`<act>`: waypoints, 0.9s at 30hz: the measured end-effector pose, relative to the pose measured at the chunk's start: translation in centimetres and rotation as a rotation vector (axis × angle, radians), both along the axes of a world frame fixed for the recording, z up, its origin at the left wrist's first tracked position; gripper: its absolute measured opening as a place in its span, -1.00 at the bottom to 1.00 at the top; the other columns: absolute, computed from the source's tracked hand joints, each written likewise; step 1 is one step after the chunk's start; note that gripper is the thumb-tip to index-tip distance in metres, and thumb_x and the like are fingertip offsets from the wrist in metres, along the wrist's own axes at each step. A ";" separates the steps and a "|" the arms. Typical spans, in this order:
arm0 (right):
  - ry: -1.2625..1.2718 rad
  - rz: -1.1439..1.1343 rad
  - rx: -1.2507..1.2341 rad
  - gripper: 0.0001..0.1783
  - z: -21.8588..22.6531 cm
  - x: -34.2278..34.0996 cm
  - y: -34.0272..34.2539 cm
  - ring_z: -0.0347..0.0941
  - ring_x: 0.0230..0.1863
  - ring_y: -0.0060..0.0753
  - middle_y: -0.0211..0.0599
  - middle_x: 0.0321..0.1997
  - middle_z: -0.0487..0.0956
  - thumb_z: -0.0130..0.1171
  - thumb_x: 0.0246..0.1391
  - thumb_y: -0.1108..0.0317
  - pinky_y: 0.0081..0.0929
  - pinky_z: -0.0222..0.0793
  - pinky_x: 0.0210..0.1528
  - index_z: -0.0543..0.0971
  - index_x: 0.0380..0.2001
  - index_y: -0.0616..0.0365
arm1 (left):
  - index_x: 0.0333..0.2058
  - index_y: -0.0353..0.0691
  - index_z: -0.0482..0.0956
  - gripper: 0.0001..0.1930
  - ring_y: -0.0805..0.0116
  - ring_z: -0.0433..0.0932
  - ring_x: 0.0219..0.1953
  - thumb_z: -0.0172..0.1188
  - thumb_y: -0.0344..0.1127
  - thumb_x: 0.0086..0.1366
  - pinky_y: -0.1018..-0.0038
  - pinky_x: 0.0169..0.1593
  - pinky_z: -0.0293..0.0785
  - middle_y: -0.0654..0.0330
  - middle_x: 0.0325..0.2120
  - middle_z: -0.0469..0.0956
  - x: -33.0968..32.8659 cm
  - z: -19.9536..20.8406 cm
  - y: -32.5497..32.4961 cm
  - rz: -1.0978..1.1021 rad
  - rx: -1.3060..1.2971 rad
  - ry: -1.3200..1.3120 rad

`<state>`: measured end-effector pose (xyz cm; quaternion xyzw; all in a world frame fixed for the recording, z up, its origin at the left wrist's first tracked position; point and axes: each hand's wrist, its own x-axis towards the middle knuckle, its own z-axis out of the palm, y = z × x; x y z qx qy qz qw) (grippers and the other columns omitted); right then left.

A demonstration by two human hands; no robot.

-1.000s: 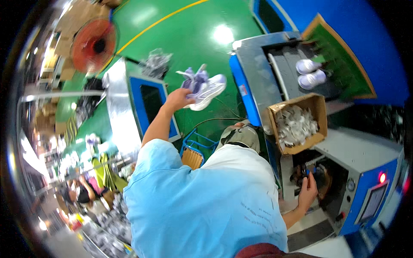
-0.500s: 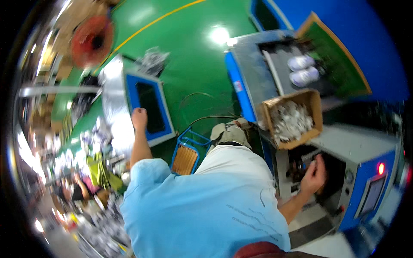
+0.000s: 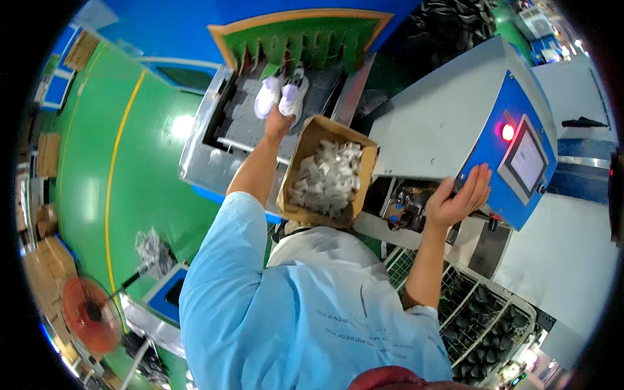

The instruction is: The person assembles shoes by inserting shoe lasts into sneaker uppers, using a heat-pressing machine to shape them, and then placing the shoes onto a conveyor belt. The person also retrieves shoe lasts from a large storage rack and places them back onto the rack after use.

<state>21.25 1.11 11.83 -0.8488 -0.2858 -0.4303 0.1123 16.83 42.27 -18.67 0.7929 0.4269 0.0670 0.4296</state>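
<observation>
The right hand (image 3: 458, 200) is empty, thumb spread apart. The left hand (image 3: 278, 123) touches the near end of 1 of 2 shoes (image 3: 293, 97); whether it pinches, I cannot tell. Both lie beyond it on the conveyor (image 3: 244, 118), long axes pointing away.

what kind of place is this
Most likely a shoe factory floor: two white shoes sit on a dark conveyor before a green fringed opening, and a grey-and-blue machine with a control screen stands nearby.
</observation>
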 end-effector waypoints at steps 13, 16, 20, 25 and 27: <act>-0.346 -0.128 -0.062 -0.26 -3.1 2.0 -0.1 0.31 0.29 0.11 0.11 0.27 0.40 -0.40 0.44 -0.16 0.10 0.12 0.32 0.33 0.27 0.29 | 0.13 -0.32 0.45 -0.25 -0.14 0.62 0.01 0.54 -0.14 0.00 0.15 0.08 0.50 -0.15 -0.10 0.65 4.2 -4.2 3.4 -0.096 0.021 -0.202; -0.357 -0.085 -0.004 -0.30 -3.2 2.6 0.2 0.31 0.31 0.07 0.09 0.27 0.42 -0.34 0.43 -0.14 0.07 0.09 0.35 0.35 0.26 0.24 | 0.19 -0.31 0.44 -0.25 0.04 0.63 0.06 0.54 -0.18 0.04 0.24 0.13 0.49 -0.05 -0.04 0.65 2.1 2.1 1.2 -0.230 -0.085 -0.335; -0.257 -0.032 0.031 -0.32 -1.8 2.1 0.8 0.32 0.31 0.06 0.05 0.25 0.46 -0.26 0.42 -0.12 0.00 0.05 0.36 0.41 0.20 0.30 | 0.23 -0.28 0.41 -0.27 0.33 0.58 0.05 0.54 -0.28 0.11 0.36 0.15 0.49 0.14 0.02 0.60 -1.2 13.8 -2.1 -0.359 -0.197 -0.569; 0.152 0.094 0.147 -0.35 1.5 -2.0 0.5 0.27 0.41 0.05 0.01 0.32 0.46 0.07 0.33 0.06 0.02 -0.12 0.49 0.37 0.28 0.36 | 0.15 -0.28 0.46 -0.19 0.39 0.56 0.04 0.67 -0.25 -0.07 0.37 0.16 0.48 0.21 0.00 0.60 -7.6 22.3 -7.6 -0.411 -0.414 -0.694; 0.339 0.309 0.397 -0.28 1.8 -4.9 0.0 0.23 0.44 0.05 0.03 0.36 0.41 0.19 0.25 0.06 0.00 -0.13 0.52 0.35 0.30 0.37 | 0.08 -0.29 0.50 -0.21 0.46 0.55 -0.01 0.69 -0.16 -0.10 0.39 0.14 0.48 0.27 -0.04 0.60 -9.6 24.6 -11.1 -0.440 -0.636 -0.848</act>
